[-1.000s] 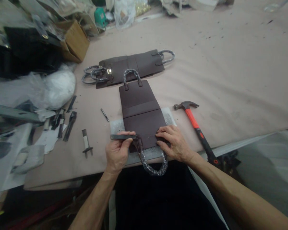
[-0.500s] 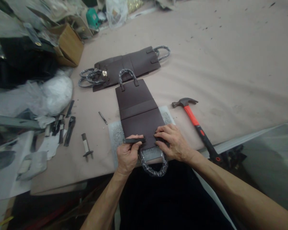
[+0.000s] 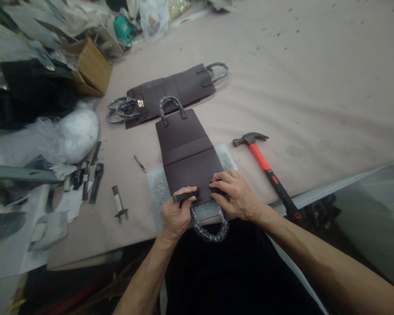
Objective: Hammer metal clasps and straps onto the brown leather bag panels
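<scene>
A dark brown leather panel (image 3: 190,159) lies over a speckled pale slab (image 3: 157,194) at the table's front edge. Wrapped handles stick out at its far end (image 3: 171,99) and near end (image 3: 212,236). My left hand (image 3: 176,214) is closed round a dark strip-like piece (image 3: 185,195) at the panel's near left side. On the near right side, my right hand (image 3: 233,194) pinches a dark piece against the panel; the fingers partly hide it.
A claw hammer (image 3: 261,157) lies right of the panel. More brown panels with wrapped handles (image 3: 177,89) lie behind. A pronged tool (image 3: 118,202), a thin metal rod (image 3: 139,163), and several dark tools (image 3: 96,183) are leftward. A cardboard box (image 3: 93,68) stands far left.
The dark piece in my left hand has tilted up a little at its right end. My right hand has barely moved on the panel. The whole view has shifted slightly.
</scene>
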`<state>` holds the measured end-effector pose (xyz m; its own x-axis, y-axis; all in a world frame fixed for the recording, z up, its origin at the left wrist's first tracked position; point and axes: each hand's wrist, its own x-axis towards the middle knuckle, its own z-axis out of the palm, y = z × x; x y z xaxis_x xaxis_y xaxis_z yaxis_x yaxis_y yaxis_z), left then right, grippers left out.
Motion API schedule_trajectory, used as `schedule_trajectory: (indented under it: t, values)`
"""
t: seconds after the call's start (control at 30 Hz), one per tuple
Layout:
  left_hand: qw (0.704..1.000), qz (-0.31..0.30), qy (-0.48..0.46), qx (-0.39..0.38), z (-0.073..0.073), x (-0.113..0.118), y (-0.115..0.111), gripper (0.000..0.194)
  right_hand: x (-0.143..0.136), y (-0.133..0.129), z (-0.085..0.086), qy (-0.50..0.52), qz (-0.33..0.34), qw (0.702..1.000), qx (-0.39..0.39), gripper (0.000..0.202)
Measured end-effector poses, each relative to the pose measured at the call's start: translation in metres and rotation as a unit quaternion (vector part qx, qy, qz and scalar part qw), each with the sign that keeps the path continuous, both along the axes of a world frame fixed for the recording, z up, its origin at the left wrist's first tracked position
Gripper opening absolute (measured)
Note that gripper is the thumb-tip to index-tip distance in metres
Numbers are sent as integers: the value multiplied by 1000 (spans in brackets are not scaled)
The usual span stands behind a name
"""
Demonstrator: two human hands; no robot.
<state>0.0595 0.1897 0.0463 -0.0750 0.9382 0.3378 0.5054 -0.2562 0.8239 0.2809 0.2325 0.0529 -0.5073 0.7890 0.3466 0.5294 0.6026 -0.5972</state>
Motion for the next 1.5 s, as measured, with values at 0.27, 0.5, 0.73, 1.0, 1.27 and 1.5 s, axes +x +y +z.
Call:
schedule_trajectory:
  t: [0.27, 0.5, 0.73, 1.0, 1.27, 1.5]
  values:
    - [998, -2, 61, 24, -5, 3, 3, 13, 0, 0, 0, 8, 0, 1000, 9, 15]
    - [995, -25, 86, 38, -2, 10, 5, 13, 7, 2, 1, 78, -22, 997, 12, 14]
    - [996, -22, 78, 39, -5, 12, 5, 11, 78, 13, 12, -107, -311, 944, -41, 25]
    - [997, -8, 55, 45, -7, 17, 8, 12, 86, 26, 42, 79, -296, 855, -419, 11]
    - [997, -19, 51, 63, -10, 16, 10, 13, 39, -27, 125, 73, -186, 967, -157, 35]
    - [995, -15, 60, 79, -15, 15, 10, 12, 28, -44, 161, -192, -33, 978, 75, 33]
